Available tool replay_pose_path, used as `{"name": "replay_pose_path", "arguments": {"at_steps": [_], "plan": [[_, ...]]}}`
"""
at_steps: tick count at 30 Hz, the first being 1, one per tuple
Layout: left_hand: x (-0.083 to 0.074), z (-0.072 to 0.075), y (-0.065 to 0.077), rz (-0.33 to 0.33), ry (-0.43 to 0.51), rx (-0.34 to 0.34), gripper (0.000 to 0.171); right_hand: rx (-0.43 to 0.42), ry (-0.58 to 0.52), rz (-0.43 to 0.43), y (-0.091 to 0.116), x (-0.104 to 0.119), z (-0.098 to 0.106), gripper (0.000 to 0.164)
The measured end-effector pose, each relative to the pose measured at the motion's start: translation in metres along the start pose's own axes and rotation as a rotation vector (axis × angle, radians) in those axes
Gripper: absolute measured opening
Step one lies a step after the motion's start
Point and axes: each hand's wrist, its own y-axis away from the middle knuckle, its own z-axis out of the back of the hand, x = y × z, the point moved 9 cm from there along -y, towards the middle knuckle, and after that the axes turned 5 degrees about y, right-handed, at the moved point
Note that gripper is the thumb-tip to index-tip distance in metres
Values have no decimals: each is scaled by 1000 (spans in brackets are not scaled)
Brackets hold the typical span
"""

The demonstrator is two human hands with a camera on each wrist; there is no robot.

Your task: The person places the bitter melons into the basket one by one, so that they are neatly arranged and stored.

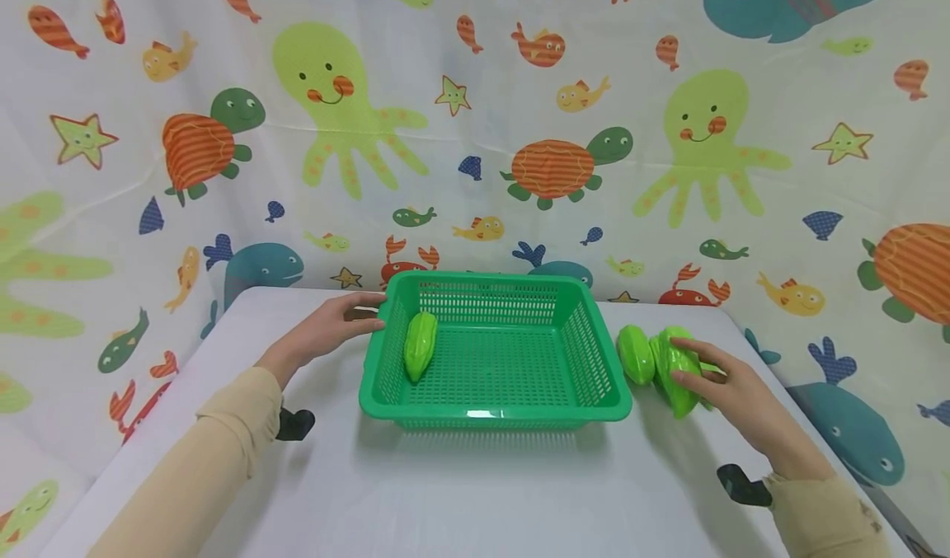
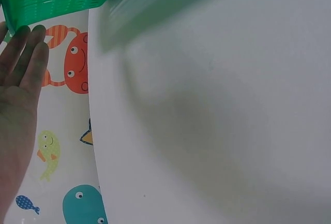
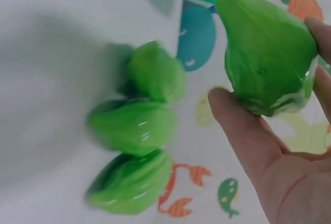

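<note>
My right hand point(image 1: 731, 385) pinches a glossy green chayote point(image 3: 269, 53) between thumb and fingers, its narrow end pointing away from the palm. Beside it in the right wrist view, three more chayotes lie in a row: one point(image 3: 158, 74) nearest the basket, a middle one point(image 3: 137, 125) and one point(image 3: 132, 182) at the other end. A green plastic basket point(image 1: 490, 414) stands at the table's middle, with one chayote point(image 1: 420, 344) along its left inner wall. At the basket's left rim is my left hand point(image 1: 326, 327), its fingers extended and holding nothing.
The white table point(image 1: 475, 492) reaches back to a hanging cloth point(image 1: 460, 195) printed with sea animals. The loose chayotes lie just right of the basket, near the table's right edge. Raised slotted walls surround the basket's floor.
</note>
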Motion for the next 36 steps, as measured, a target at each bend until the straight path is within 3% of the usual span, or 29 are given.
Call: {"name": "replay_pose_path", "arguments": {"at_steps": [5, 14, 22, 36], "plan": [[0, -1, 0, -4, 2, 2, 68, -27, -15, 47, -8, 22, 9, 67], [-2, -1, 0, -2, -5, -5, 69, 13, 18, 124, -25, 70, 6, 65], [-2, -1, -2, -13, -10, -5, 69, 59, -77, 138, -43, 102, -8, 64], [-1, -1, 0, -13, -11, 2, 69, 127, -137, 228, -76, 145, -46, 57]]}}
